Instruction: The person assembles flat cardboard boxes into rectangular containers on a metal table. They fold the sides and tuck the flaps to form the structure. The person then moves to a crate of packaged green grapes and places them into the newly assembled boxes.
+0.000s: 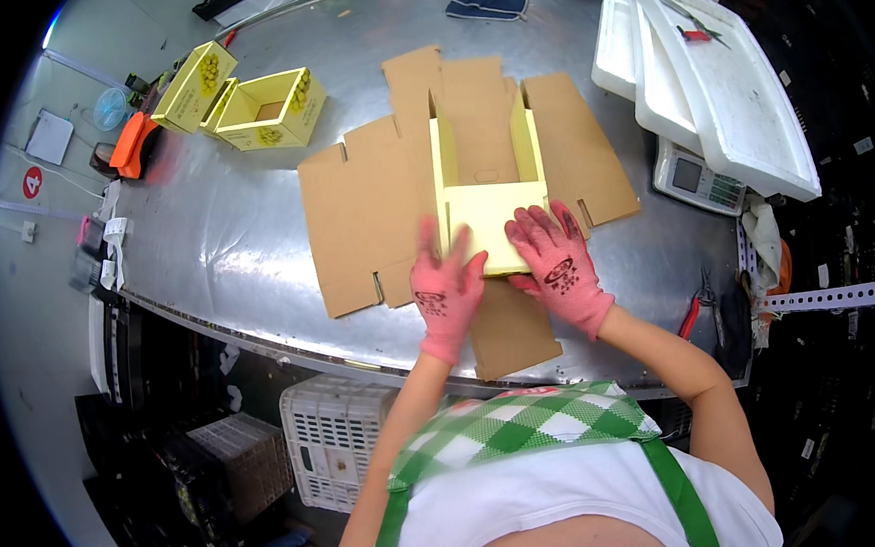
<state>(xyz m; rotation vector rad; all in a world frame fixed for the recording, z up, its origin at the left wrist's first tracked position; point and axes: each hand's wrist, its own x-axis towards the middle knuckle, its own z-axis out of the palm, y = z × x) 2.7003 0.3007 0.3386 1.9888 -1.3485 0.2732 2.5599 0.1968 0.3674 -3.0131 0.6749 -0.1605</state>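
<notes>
A partly folded cardboard box (492, 225), pale yellow outside and plain brown inside, lies in front of me on flat brown cardboard blanks (359, 223). Its two side walls stand up, and a yellow panel faces me at the near end. My right hand (564, 271), in a pink glove, rests with fingers stretched over the right part of that panel. My left hand (447, 291), gloved alike, is at the panel's left edge with its fingers apart and slightly blurred. Toward my apron extends a brown flap (513, 331).
Finished yellow boxes with a grape print (272, 111) stand at the far left of the metal table (209, 227). White foam trays (737, 85) lean over a scale (697, 175) at right. Red-handled pliers (695, 308) lie near the right edge; a dark blue cloth (487, 3) lies at the back.
</notes>
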